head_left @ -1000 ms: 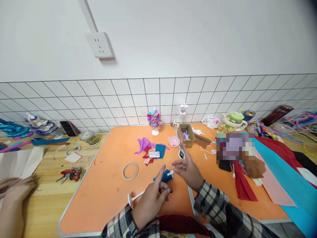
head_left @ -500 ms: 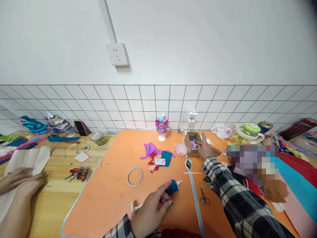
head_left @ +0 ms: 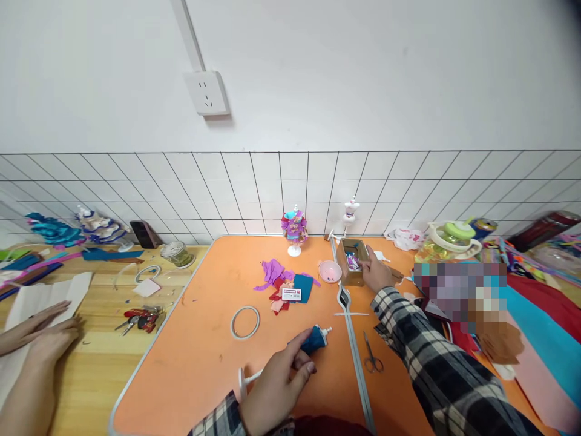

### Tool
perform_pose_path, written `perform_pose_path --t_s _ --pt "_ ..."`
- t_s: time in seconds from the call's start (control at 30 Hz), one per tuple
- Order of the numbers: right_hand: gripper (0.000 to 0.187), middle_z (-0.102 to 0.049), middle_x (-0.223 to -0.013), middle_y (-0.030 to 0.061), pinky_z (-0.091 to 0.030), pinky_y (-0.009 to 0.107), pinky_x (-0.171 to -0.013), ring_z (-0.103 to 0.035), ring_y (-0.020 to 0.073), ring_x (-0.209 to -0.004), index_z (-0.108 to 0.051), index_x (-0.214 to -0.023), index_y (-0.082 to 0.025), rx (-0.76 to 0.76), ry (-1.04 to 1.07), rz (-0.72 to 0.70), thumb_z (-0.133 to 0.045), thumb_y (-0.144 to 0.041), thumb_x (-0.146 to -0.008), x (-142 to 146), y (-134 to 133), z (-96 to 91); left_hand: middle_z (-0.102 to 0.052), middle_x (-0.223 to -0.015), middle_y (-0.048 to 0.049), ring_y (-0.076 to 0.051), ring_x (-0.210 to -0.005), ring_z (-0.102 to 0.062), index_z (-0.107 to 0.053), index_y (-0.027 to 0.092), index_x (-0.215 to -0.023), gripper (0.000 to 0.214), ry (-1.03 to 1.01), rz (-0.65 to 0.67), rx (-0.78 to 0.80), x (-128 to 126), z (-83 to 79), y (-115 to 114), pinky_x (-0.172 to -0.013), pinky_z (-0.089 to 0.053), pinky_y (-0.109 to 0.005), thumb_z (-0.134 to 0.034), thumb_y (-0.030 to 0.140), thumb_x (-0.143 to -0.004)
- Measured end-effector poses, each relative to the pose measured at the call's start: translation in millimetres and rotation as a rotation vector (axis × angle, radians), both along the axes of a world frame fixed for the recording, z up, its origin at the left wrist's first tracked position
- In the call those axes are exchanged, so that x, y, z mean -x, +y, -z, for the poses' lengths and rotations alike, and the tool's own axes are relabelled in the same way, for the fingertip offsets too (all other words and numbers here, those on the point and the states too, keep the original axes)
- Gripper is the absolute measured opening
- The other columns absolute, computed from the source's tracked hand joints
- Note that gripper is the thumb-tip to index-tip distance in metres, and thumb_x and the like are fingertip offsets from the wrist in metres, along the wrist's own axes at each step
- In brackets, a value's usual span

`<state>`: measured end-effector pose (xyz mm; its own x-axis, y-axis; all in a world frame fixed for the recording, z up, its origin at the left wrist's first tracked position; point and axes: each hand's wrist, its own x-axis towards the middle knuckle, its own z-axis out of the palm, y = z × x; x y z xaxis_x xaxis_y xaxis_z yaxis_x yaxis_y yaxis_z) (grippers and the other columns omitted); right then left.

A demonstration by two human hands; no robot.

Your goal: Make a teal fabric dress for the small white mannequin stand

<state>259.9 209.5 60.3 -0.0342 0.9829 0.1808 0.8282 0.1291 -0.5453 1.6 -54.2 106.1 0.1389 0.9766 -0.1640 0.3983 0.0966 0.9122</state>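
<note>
My left hand (head_left: 276, 384) is closed round a small white mannequin stand wrapped in blue fabric (head_left: 314, 340), held low over the orange table (head_left: 204, 357). Its white base (head_left: 242, 378) pokes out to the left of my fingers. My right hand (head_left: 376, 272) is stretched out to a small brown cardboard box (head_left: 351, 261) near the back of the table, fingers at its right edge by the coloured bits inside. Whether those fingers pinch anything is hidden.
A white tape ring (head_left: 245, 321), fabric scraps (head_left: 284, 284), a pink bowl (head_left: 330, 271), scissors (head_left: 372, 357) and two dressed mini mannequins (head_left: 294, 227) lie on the orange table. Another person's hands (head_left: 40, 333) rest on paper on the wooden table at left, beside keys (head_left: 138, 319).
My right hand has left the blue-wrapped stand and reached forward to the cardboard box, then stayed there. My left hand keeps its hold on the stand. The view has shifted slightly.
</note>
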Motion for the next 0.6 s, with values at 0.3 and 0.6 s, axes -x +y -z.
perform_pose_path --t_s 0.3,0.6 --pt "0.045 -0.053 -0.07 -0.0018 -0.032 0.02 -0.045 -0.034 0.0079 -0.048 -0.056 -0.12 -0.019 0.431 1.007 -0.25 -0.06 -0.038 -0.079 46 -106 -54.4 -0.065 -0.098 -0.0077 -0.02 -0.09 -0.058 -0.055 0.02 -0.129 0.048 -0.258 -0.178 0.021 -1 -4.9 12 -0.085 -0.043 -0.032 -0.057 0.042 -0.086" --pt "0.034 -0.041 -0.052 -0.0081 -0.012 0.014 -0.033 -0.016 0.0027 -0.038 -0.061 -0.111 -0.016 1.285 1.736 -0.535 -0.063 -0.035 -0.083 63 -193 -78.8 -0.064 -0.115 -0.0102 -0.024 -0.106 -0.057 -0.056 0.02 -0.125 0.054 -0.684 -0.12 0.119 -11 -25.6 23 -0.093 -0.041 -0.036 -0.069 0.045 -0.079"
